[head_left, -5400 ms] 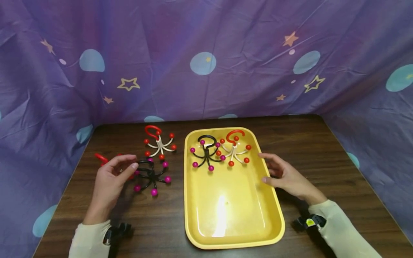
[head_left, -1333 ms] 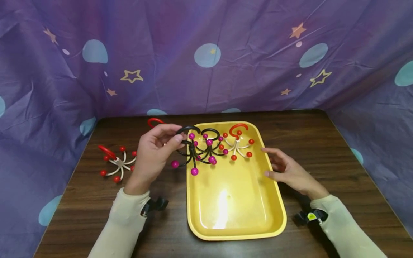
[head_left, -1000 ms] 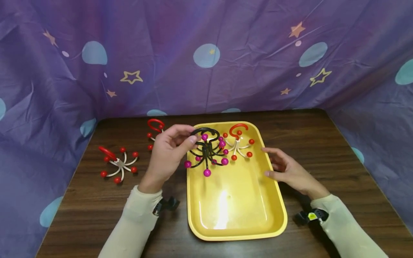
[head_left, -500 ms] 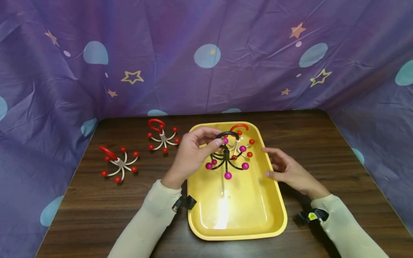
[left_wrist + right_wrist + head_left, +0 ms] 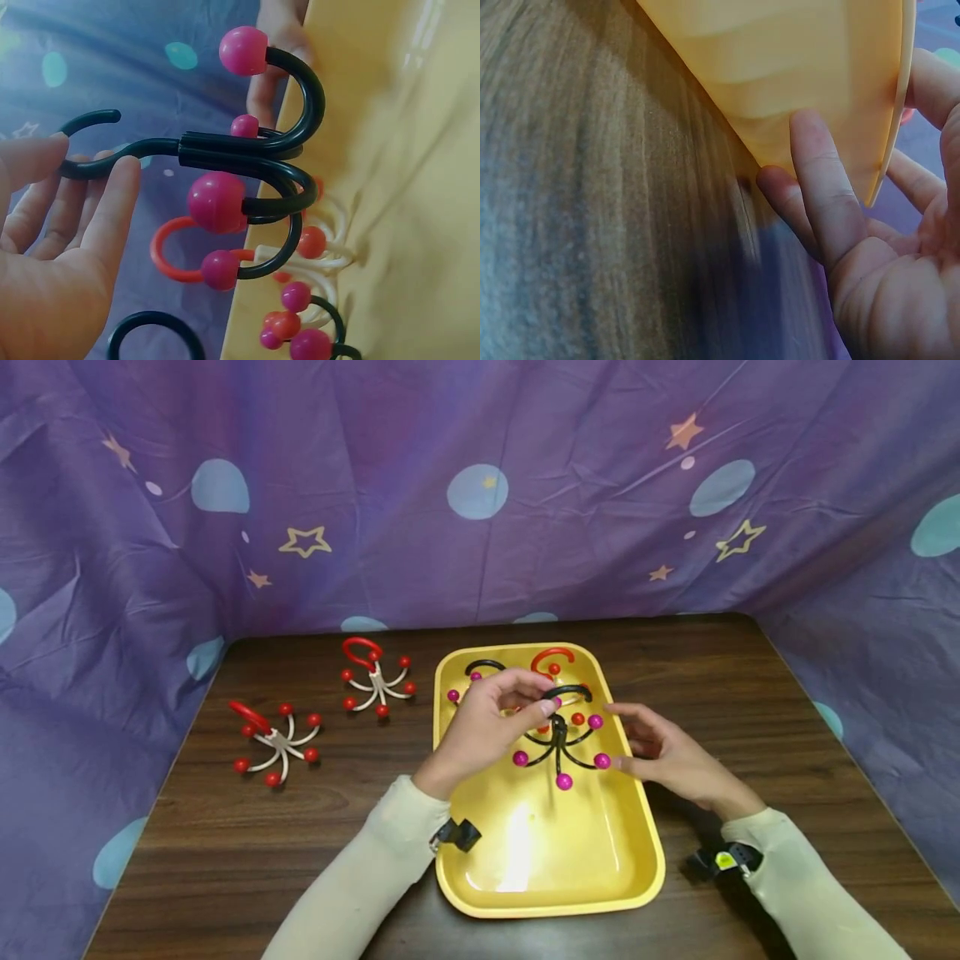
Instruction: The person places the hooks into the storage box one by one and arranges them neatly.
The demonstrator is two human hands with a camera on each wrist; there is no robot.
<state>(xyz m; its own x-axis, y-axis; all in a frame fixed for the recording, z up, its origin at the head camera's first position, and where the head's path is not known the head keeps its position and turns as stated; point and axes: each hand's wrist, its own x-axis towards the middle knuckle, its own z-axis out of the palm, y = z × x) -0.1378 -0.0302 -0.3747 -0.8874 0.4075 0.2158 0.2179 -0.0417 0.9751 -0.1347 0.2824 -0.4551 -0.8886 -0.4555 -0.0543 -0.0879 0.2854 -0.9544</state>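
Observation:
In the head view my left hand (image 5: 487, 727) is over the yellow tray (image 5: 555, 912). Its thumb and fingers pinch the curved top of a black multi-arm hook (image 5: 558, 735) tipped with pink balls. The hook hangs upright, its balls spread near the tray's right side. In the left wrist view the same black hook (image 5: 232, 154) has its curl between thumb and fingers. My right hand (image 5: 667, 764) holds the tray's right rim, with fingers along the outer wall (image 5: 802, 75) in the right wrist view. Inside lie another black hook (image 5: 486, 665) and a red-and-white hook (image 5: 553, 657), both partly hidden.
Two more red-and-white hooks stand left of the tray on the wooden table (image 5: 360, 843): one farther back (image 5: 378, 681), one nearer the left edge (image 5: 277, 739). A purple curtain (image 5: 390, 485) with stars hangs behind the table.
My left hand picked up the black hook from the table on the left and carried it right across the tray, past the first black hook, toward the right wall. My right hand stays at the rim.

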